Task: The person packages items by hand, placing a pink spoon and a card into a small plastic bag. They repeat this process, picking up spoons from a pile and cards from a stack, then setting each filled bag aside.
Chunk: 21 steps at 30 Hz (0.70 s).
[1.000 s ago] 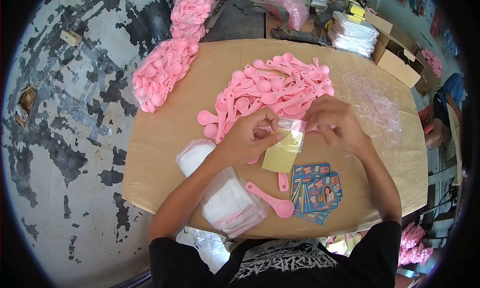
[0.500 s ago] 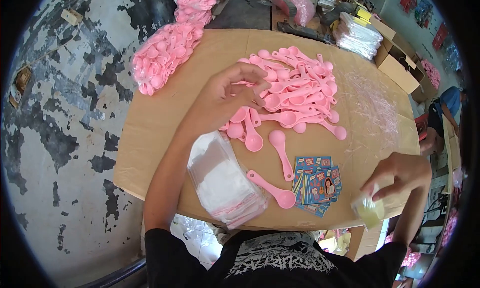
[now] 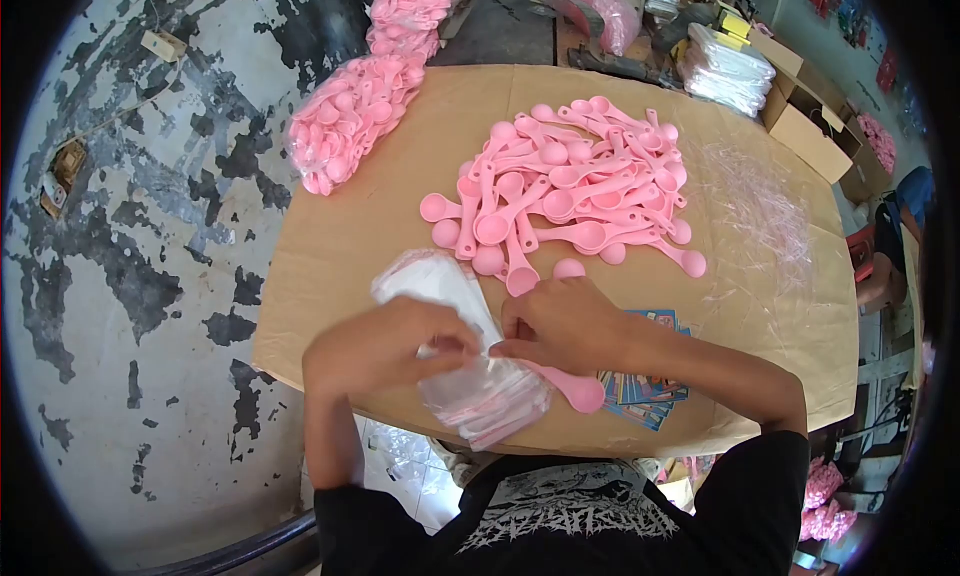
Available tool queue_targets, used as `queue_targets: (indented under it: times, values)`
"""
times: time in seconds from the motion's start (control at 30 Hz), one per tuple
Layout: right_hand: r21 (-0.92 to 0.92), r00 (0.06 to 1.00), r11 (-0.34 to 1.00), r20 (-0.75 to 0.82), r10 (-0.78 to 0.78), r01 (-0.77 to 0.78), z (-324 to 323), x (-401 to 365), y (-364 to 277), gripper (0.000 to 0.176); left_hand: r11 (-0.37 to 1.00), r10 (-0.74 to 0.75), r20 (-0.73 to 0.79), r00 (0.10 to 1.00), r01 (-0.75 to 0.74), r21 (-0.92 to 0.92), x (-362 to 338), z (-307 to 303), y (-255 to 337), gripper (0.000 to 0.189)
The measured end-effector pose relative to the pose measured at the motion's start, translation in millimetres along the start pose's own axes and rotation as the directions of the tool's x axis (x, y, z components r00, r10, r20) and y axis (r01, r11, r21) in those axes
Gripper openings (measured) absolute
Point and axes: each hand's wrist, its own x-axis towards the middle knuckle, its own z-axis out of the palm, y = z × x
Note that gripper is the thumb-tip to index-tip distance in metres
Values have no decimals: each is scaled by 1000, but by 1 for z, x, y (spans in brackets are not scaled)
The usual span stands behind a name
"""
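A stack of clear plastic bags (image 3: 490, 404) with pinkish edges lies near the table's front, left of the middle. Over it, my left hand (image 3: 395, 344) is curled and slightly blurred, its thumb and forefinger close together. From the right, my right hand (image 3: 570, 326) reaches to the stack's edge, fingers bent and tips pressed together. What either pinch holds is too small to make out. A pink measuring spoon (image 3: 578, 388) lies under the right hand, its handle toward the bags. Printed blue cards (image 3: 640, 396) lie partly hidden beneath my right forearm.
A heap of pink measuring spoons (image 3: 590, 191) covers the table's middle back. Long bags of pink spoons (image 3: 355, 116) lie at the back left. Loose clear plastic strands (image 3: 765, 206) lie to the right. A cardboard box (image 3: 805, 126) and a person (image 3: 885, 266) are beyond the right edge.
My right hand has come from the right edge to the bag stack; the clear package with something yellowish is no longer in sight. My left hand has drawn back from the spoon heap to the bags.
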Motion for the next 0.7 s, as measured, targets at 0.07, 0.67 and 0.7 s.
queue_targets:
  times: [0.07, 0.67, 0.7]
  values:
    - [123, 1000, 992, 0, -27, 27, -1, -1, 7, 25, 1000, -11, -46, 999, 11, 11, -23, 22, -6, 13]
    - [601, 952, 798, -264, 155, 36, -44, -64, -8, 18, 993, -25, -356, 934, -19, -120, 4, 44, 50, 44]
    - [564, 948, 822, -295, 116, 75, -41, -63, -10, 17, 990, -43, -373, 927, -10, -138, 14, 45, 51, 43]
